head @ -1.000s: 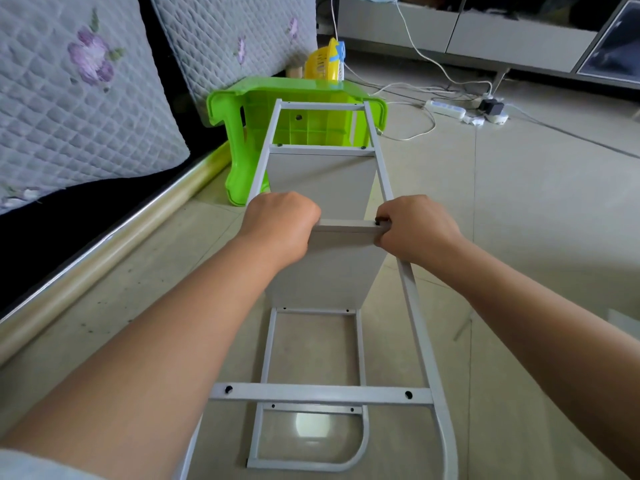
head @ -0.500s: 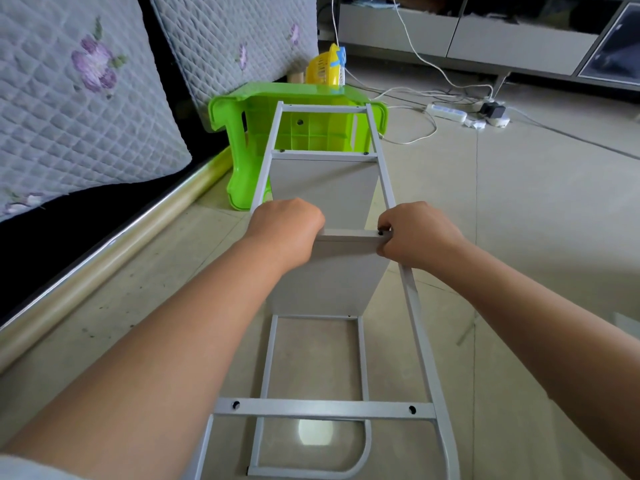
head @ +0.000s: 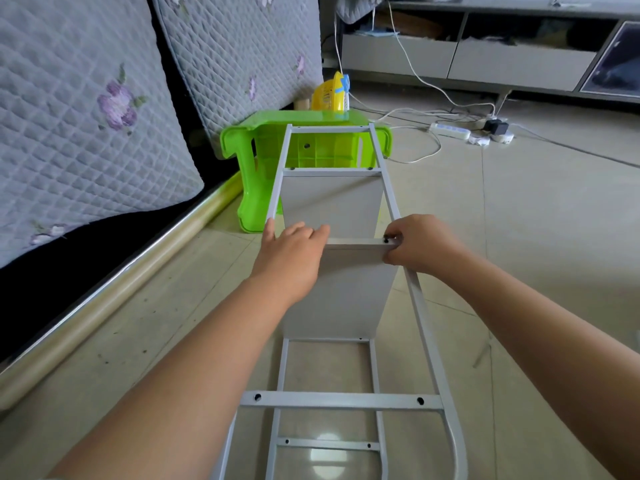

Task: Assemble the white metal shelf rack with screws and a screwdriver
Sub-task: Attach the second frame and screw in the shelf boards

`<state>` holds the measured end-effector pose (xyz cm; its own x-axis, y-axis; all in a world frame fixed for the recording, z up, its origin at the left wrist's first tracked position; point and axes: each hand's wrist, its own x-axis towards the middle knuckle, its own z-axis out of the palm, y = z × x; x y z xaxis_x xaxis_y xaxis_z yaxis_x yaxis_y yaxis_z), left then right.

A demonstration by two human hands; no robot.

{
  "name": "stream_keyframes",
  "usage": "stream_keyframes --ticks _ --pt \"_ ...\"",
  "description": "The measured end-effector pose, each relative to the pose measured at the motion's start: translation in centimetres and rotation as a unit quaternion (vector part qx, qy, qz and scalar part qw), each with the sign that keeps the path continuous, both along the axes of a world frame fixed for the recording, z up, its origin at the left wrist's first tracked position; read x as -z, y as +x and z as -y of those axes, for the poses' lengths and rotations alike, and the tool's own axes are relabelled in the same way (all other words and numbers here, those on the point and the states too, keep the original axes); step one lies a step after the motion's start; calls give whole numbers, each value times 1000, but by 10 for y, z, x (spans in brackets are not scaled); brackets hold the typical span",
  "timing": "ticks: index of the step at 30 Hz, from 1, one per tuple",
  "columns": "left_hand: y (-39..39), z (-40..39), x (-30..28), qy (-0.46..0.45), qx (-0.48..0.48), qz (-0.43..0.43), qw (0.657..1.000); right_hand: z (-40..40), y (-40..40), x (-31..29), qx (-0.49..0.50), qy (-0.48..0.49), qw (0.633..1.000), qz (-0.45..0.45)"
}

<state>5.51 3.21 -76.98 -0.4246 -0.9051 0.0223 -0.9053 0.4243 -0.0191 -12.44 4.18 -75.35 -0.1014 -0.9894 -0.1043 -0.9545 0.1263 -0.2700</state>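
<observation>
The white metal shelf rack (head: 420,306) lies lengthwise on the floor in front of me, its far end propped against a green stool. A white shelf panel (head: 339,292) stands between its two side rails. My left hand (head: 294,251) rests on the left end of that panel's top edge, fingers laid loosely over it, thumb by the left rail. My right hand (head: 419,244) is at the right end and pinches a small dark screw (head: 391,238) beside a hole there. Near me, a cross bar (head: 339,400) shows two open holes. No screwdriver is in sight.
The green plastic stool (head: 311,150) lies on its side at the rack's far end. Quilted cushions (head: 86,116) and a sofa base with a metal trim (head: 121,271) run along the left. A power strip (head: 450,130) with cables lies on the tiled floor at the back right, before a low cabinet (head: 502,60).
My left hand has loosened from a fist into laid-out fingers on the panel edge. My right fingers have shifted onto the hole at the panel's right end.
</observation>
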Motion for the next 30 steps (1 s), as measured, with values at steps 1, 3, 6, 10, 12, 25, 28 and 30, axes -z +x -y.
stream_keyframes --ticks 1,3,6,10,12,25,28,30 --pt "1 0 1 1 2 -2 1000 -1 0 -1 -4 3 1000 5" --pt "2 3 2 1 7 -10 1000 -3 -1 -5 -17 9 999 33" --pt "4 5 7 -12 4 -24 1000 -6 -7 -16 -39 19 997 65" --pt "10 8 10 -2 11 -48 999 -4 -23 -38 50 -87 983 154" --pt "10 13 8 13 14 -64 998 -2 -27 -47 56 -159 961 221" --pt "7 14 7 23 -126 -24 991 -8 -6 -71 -33 -350 840 414" --pt "7 12 7 34 -118 -14 992 -11 -8 -64 -76 -345 903 245" --pt "7 12 6 28 -111 -9 993 -13 -10 -62 -101 -345 913 192"
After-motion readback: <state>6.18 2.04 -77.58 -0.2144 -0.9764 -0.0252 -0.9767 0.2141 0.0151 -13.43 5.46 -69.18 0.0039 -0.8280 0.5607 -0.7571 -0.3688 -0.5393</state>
